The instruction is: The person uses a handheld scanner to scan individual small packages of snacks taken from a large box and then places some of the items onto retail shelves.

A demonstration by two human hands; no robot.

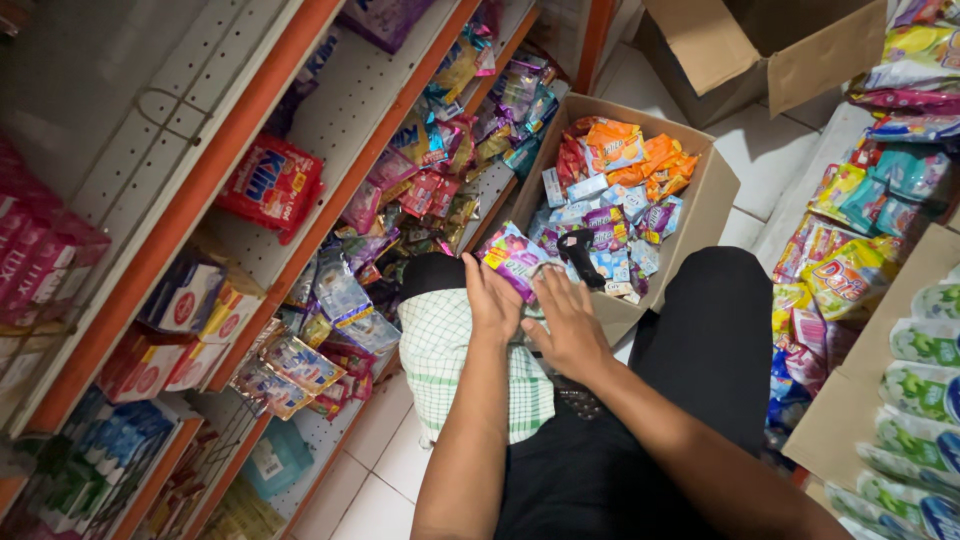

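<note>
Left hand (492, 298) gripped a purple-pink sachet pack (513, 258) at the near edge of the cardboard box (712, 190) of packets. Right hand (570, 325) lay flat and unclenched just beside it, over a green checked cloth (445, 350). Stocked shelf (330, 190) stood left.
</note>
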